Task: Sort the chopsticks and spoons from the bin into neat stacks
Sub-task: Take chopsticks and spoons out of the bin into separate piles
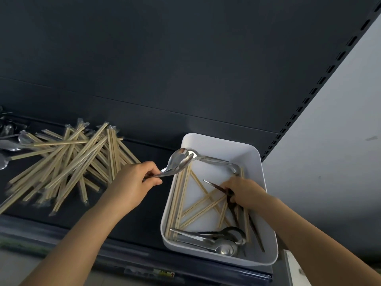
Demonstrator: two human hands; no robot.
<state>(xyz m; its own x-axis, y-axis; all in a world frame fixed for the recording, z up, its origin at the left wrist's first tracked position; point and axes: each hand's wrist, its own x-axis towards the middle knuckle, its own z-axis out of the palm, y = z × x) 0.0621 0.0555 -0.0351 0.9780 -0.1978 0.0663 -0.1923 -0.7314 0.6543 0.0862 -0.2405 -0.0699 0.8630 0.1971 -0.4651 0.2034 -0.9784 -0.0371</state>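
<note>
Chopstick pile [68,162] L on shelf [148,153]; bin [218,141] R, w/ spoons [224,242] + chopsticks [198,205] in it.

the bin [218,141] is plain white. the spoons [177,162] are shiny silver. the chopsticks [203,207] inside are pale tan; the dark chopsticks [233,209] are deep brown. the chopstick pile [68,159] is pale tan too. the shelf [134,223] and back panel [185,58] are dark slate grey, the wall [340,141] light grey.

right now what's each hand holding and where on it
The left hand grips metal spoons by their handle ends. The right hand, inside the white bin, pinches dark chopsticks partway along their length.
</note>
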